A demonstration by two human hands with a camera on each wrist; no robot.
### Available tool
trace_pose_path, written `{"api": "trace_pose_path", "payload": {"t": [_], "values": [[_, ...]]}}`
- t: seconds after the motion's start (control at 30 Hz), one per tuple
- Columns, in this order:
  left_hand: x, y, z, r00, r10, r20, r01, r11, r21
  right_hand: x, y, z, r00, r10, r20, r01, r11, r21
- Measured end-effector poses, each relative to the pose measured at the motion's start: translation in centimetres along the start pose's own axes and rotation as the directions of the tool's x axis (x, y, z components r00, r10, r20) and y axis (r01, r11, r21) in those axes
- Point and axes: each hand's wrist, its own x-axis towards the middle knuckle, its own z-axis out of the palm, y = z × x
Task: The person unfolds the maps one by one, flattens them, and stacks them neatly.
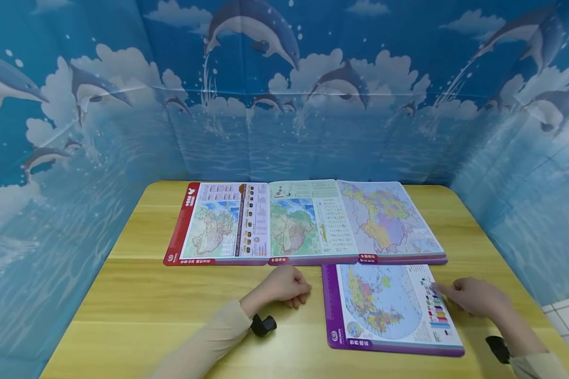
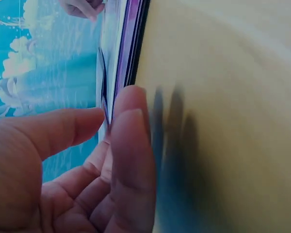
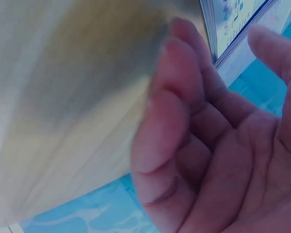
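In the head view, a purple-edged world map (image 1: 384,300) lies flat on the table, slightly turned. My left hand (image 1: 284,284) is just left of its purple border, fingers loosely curled and holding nothing. In the left wrist view its thumb (image 2: 72,127) and fingertips stand apart from each other. On the right, my right hand (image 1: 479,297) is at the map's right edge, with an outstretched finger over the coloured legend strip. From the right wrist view, the thumb (image 3: 271,48) is over the page side while the bent fingers (image 3: 169,126) are beside the stacked edge.
Behind the world map, a row of joined map panels (image 1: 308,221) with a red left border (image 1: 182,223) spans the table's back part. Yellow wood-grain tabletop (image 1: 137,300) surrounds them. A dolphin-and-sea printed cloth (image 1: 284,137) closes off the back and sides.
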Motion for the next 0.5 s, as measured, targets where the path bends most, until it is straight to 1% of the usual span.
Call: {"api": "trace_pose_path", "payload": {"t": [0.13, 0.23, 0.33, 0.5], "values": [[0.7, 0.6, 1.7, 0.999, -0.033, 0.026, 0.034, 0.997, -0.074, -0.2, -0.1, 0.9, 0.996, 0.004, 0.086, -0.011, 0.997, 0.08], [1.1, 0.9, 2.5, 0.998, -0.047, 0.029, 0.05, 0.992, -0.112, -0.1, -0.2, 1.5, 0.995, -0.005, 0.103, -0.008, 0.992, 0.126], [1.3, 1.0, 3.0, 0.998, -0.066, 0.016, 0.067, 0.99, -0.127, -0.1, -0.3, 2.0, 0.995, 0.002, 0.103, -0.014, 0.994, 0.11], [1.6, 1.3, 3.7, 0.996, -0.092, -0.015, 0.089, 0.985, -0.146, -0.2, -0.1, 2.2, 0.998, 0.01, 0.065, -0.013, 0.998, 0.053]]}}
